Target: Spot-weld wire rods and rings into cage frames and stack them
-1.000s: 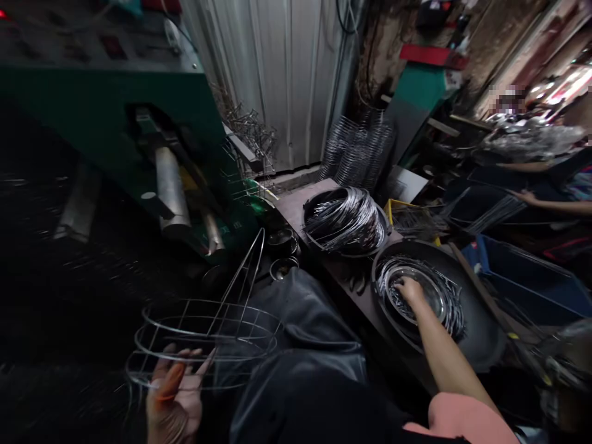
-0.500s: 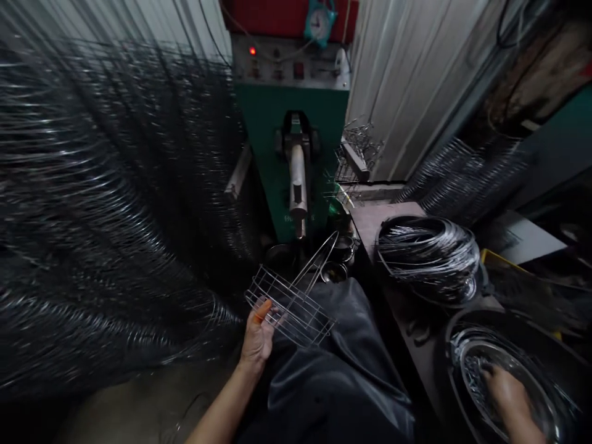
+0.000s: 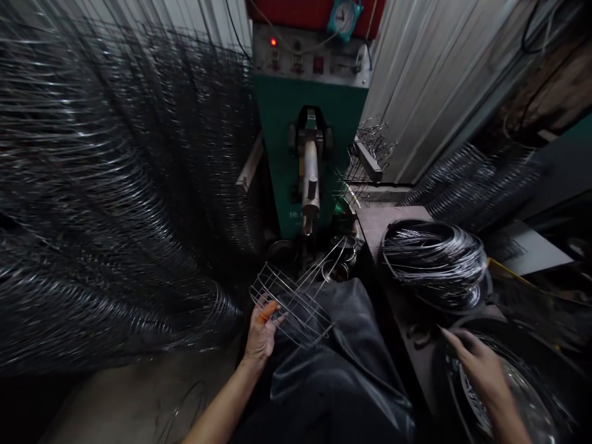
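Over dark lap (image 3: 342,376): wire basket (image 3: 297,293) held in left hand (image 3: 259,338).

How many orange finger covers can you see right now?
1: the orange finger cover is on the left grip, which holds the wire basket. The right grip is partly turned from view, so one could be hidden there.

Left hand (image 3: 261,330) is curled in a grip, orange-covered thumb (image 3: 267,312) on top, left forearm (image 3: 224,398) slanting down and left from it. Right hand (image 3: 481,367) is well off to its right, kinda blurry, fingers (image 3: 457,343) angled up toward the left side, right forearm (image 3: 512,425) below.
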Demonstrator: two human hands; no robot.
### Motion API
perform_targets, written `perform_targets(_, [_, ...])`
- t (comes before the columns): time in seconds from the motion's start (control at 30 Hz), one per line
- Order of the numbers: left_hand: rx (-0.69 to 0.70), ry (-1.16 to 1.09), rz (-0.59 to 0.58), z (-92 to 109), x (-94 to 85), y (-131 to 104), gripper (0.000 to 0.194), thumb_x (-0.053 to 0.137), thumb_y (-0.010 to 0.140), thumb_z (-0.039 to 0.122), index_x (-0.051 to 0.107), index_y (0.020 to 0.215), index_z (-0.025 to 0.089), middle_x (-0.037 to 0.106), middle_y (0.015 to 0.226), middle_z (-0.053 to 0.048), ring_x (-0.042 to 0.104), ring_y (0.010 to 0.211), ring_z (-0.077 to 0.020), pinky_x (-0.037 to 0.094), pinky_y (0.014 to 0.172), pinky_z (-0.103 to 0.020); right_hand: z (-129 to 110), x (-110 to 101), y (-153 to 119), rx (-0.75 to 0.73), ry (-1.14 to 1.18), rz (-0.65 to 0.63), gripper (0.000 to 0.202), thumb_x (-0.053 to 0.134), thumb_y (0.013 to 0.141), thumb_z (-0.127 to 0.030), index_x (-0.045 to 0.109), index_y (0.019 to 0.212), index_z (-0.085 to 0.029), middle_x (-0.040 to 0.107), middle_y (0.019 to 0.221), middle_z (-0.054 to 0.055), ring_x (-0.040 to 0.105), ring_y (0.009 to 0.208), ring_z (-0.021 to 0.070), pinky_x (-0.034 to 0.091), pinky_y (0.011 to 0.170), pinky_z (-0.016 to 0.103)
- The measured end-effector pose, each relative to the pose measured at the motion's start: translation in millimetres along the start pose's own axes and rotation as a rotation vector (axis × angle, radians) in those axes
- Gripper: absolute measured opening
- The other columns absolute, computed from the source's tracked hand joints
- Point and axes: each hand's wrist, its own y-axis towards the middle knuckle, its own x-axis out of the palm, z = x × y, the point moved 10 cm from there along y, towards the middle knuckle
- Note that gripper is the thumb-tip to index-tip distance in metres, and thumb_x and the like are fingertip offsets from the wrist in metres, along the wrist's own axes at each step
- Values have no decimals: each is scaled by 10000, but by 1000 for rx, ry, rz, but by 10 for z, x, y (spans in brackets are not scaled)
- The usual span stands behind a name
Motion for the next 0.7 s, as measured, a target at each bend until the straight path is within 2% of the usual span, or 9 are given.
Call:
perform_targets(0.03, [5, -2, -8, -3, 26, -22, 363, 706, 557, 305, 585, 889, 217, 564, 804, 34, 534, 726, -121, 467, 798, -438, -394, 309, 10, -29, 131, -116, 411, 592, 660, -564, 669, 760, -173, 652, 638, 54, 580, 570, 192, 447, 530, 284])
perform_targets(0.13, [22, -10, -31, 2, 76, -109, 384, 705, 577, 299, 578, 931, 220, 552, 822, 29, 529, 736, -120, 477, 778, -424, -1416, 1061, 61, -135, 418, -292, 373, 617, 673, -540, 648, 735, -173, 612, 619, 18, 529, 566, 149, 421, 530, 256])
perform_targets(0.17, [32, -11, -32, 13, 75, -139, 393, 704, 583, 299, 574, 946, 221, 549, 826, 26, 530, 740, -122, 480, 768, -417, -1662, 1273, 70, -159, 504, -344, 364, 634, 662, -533, 635, 699, -170, 585, 586, 5, 506, 547, 134, 411, 527, 250])
perform_targets(0.23, [50, -11, -24, 42, 44, -185, 410, 703, 589, 296, 566, 968, 222, 538, 817, 24, 534, 741, -127, 485, 751, -399, -2002, 1637, 55, -176, 632, -454, 357, 655, 651, -518, 612, 647, -164, 540, 540, -14, 469, 512, 112, 394, 509, 241])
perform_targets(0.3, [60, -14, -6, 69, -11, -207, 424, 700, 593, 293, 557, 986, 220, 527, 803, 24, 537, 736, -128, 485, 741, -385, -2186, 1877, 21, -176, 727, -529, 348, 656, 661, -503, 600, 630, -161, 522, 534, -21, 451, 493, 99, 382, 494, 235])
perform_targets(0.4, [55, -13, 15, 87, -90, -207, 440, 689, 609, 307, 545, 1017, 224, 522, 808, 21, 532, 746, -127, 481, 731, -359, -2290, 2054, -12, -171, 824, -569, 319, 646, 693, -471, 587, 627, -165, 513, 547, -28, 438, 485, 90, 369, 488, 229])
perform_targets(0.53, [36, -2, 20, 70, -129, -181, 473, 683, 620, 339, 539, 1059, 239, 531, 827, 19, 523, 769, -129, 479, 722, -341, -2346, 2121, -33, -197, 868, -588, 312, 616, 733, -454, 554, 613, -173, 488, 534, -38, 431, 488, 90, 364, 500, 232])
perform_targets(0.7, [38, 20, -1, 46, -157, -107, 450, 705, 596, 364, 574, 1002, 223, 553, 888, -4, 534, 770, -139, 476, 749, -380, -2394, 2082, -48, -299, 782, -552, 321, 588, 766, -444, 536, 599, -175, 477, 524, -36, 429, 501, 97, 360, 516, 238])
